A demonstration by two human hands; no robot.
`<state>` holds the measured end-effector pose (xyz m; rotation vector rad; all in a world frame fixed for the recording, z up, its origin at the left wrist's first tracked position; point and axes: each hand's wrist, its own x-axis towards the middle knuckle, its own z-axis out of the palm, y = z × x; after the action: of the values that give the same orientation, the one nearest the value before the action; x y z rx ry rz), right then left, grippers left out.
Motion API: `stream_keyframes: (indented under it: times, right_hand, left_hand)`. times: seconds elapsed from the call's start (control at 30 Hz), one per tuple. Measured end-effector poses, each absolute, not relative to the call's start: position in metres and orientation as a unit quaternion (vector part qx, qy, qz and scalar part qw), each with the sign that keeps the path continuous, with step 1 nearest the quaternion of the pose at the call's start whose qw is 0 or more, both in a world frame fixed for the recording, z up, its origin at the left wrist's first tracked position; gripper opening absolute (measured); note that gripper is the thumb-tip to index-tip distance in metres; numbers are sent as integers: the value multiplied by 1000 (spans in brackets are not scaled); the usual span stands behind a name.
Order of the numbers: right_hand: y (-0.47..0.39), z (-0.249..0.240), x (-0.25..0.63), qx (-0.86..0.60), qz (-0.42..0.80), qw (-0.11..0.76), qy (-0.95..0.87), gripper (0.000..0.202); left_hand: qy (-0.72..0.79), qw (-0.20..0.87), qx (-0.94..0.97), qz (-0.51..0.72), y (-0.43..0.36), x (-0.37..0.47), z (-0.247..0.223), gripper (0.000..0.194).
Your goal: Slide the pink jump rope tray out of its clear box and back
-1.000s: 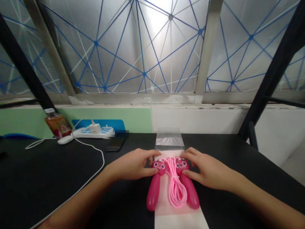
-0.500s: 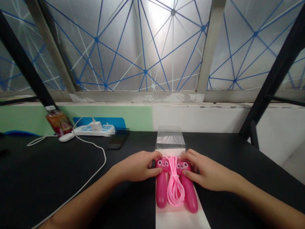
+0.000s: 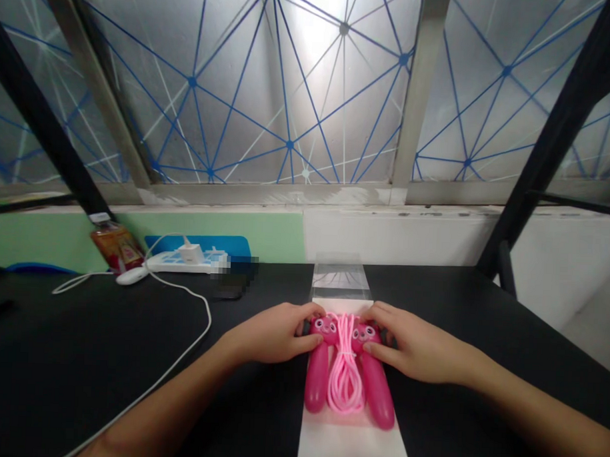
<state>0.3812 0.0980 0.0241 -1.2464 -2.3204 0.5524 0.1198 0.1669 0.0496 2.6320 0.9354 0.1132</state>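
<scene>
Frosted window panes crossed with blue and white lines fill the background above a black tabletop point(image 3: 80, 354).

At the table's middle lies a pink skipping rope point(image 3: 346, 376), its two magenta handles side by side with cartoon animal faces at their far ends and the pale pink cord bundled between them. It rests on a long clear plastic bag point(image 3: 352, 443) with a white backing, whose transparent open end point(image 3: 340, 281) stands up just beyond the fingertips.

Left hand point(image 3: 271, 335) lies palm down, forearm coming in from the lower left; its fingers curl around the head of the left handle point(image 3: 318, 375), thumb pressed to the handle's near side just below the face. Right hand point(image 3: 415, 346) mirrors it, forearm reaching in from the lower right, fingers bent over the head of the right handle point(image 3: 377, 384) and thumb against its side. Both hands pinch the handles from outside, with the cord between the two thumbs.

Well to the left of the left fingers, a white cable point(image 3: 180, 357) loops across the table from a charger plugged into a white power strip point(image 3: 188, 259), which sits on a blue pad by the green wall panel. Beside it stand a bottle point(image 3: 115, 247) with a red and orange label, too blurred to read, and a white mouse point(image 3: 131, 276). A dark phone point(image 3: 230, 290) lies beyond the left fingers.
</scene>
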Motion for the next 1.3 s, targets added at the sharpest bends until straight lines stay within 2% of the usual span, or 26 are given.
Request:
stream_keyframes:
  times: [0.13,0.37,0.57,0.77,0.87,0.97,1.03,1.2,1.3]
  right_hand:
    - [101,20,382,-449,191,231,-842,22]
    - [93,16,375,-485,88,180,-851,30]
    - [90,14,370,-498,61,176,-847,32]
    - [86,22,368,-512,-66,163,-841,41]
    - [75,29,358,-475,-77,149,-864,47]
    - [64,32,347,-403,-50,114,-907,64]
    - [60,30,341,-376,-39,93,-921,69]
    - [64,22,339,-385,-56,94,-916,50]
    - [67,22,342,-382,-69,104,-916,49]
  left_hand:
    - [327,175,927,44,168,119,48,36]
    - [323,185,927,37,168,118,51,38]
    - [322,184,927,56,166,119,54,38]
    - [317,181,928,70,165,119,54,37]
    - [307,174,932,79,169,122,53,36]
    - [304,170,934,82,174,126,50,38]
    - [305,161,935,81,175,129,49,40]
    - [306,99,940,110,174,132,47,40]
    - [324,61,930,165,180,133,46,34]
